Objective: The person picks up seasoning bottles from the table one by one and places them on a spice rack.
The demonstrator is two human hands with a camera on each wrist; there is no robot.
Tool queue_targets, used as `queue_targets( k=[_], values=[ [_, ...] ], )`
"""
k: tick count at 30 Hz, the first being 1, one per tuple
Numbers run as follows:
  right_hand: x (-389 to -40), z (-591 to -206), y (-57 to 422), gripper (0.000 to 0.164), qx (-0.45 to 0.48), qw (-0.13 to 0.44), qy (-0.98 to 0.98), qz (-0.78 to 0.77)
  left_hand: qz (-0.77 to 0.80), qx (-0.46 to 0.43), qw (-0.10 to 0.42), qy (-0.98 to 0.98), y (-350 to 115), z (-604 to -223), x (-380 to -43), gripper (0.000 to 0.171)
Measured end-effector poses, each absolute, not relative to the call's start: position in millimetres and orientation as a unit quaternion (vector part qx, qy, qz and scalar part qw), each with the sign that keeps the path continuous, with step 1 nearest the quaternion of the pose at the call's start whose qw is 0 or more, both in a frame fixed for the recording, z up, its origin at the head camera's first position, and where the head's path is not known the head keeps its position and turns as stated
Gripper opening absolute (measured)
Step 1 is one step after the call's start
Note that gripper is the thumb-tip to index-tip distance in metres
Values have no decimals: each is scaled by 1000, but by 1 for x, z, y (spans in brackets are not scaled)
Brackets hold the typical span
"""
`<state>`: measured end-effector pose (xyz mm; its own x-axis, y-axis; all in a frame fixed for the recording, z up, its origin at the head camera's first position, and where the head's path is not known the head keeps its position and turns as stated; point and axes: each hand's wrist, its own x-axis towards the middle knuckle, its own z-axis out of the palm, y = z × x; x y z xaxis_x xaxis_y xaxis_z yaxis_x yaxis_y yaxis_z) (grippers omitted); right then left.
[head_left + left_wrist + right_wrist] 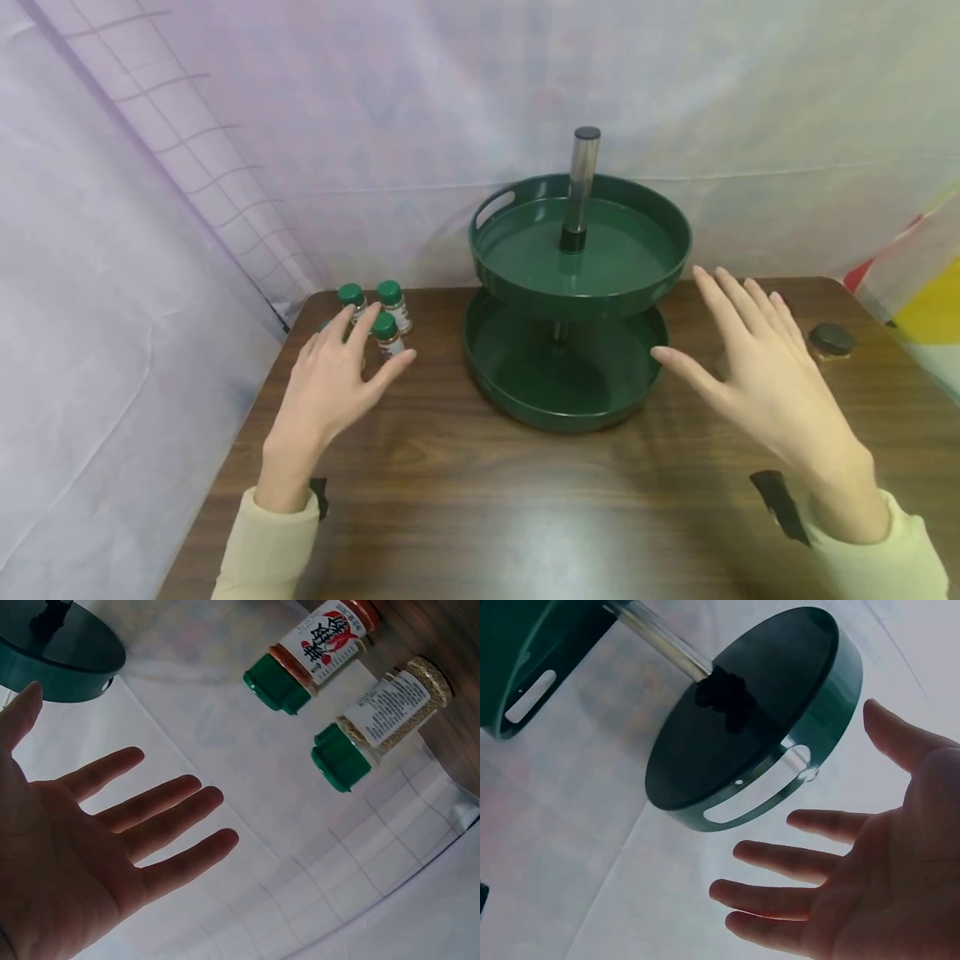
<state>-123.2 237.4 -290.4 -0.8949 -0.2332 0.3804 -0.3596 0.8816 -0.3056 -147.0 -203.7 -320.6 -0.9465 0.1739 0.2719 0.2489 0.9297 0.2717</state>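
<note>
My left hand (326,383) hovers over the left of the table, fingers spread and holding nothing. Just past its fingertips stand several spice jars (388,335) with green caps, partly covered by the hand. In the left wrist view, one labelled jar (319,645) has reddish contents and another jar (390,709) holds pale seeds. On the other side, my right hand (772,387) is raised with straight fingers and nothing in it. Between the hands is a two-tier green round tray stand (562,417) with a metal post; the right fingertips are near its upper tray (825,712).
A dark-lidded jar (831,340) stands at the table's right, with another dark lid partly behind the right hand. The brown wooden table (480,517) backs onto a pale hanging cloth (375,108). Black strips lie by both wrists.
</note>
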Motion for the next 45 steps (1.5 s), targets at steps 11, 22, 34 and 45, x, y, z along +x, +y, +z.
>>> queue_targets(
  k=[11,22,34,45],
  values=[
    [-125,-284,224,93,178,197,-943,202,-162,-103,141,-971,-218,-325,-156,83],
    [-129,-279,213,91,201,230,-928,213,-185,-69,147,-969,-236,-335,-167,83],
    [-141,-279,207,85,220,265,-910,233,-204,-37,140,-968,-254,-344,-176,87],
    [-153,-285,208,79,248,312,-885,241,-218,-19,134,-966,-263,-353,-180,86]
  ],
)
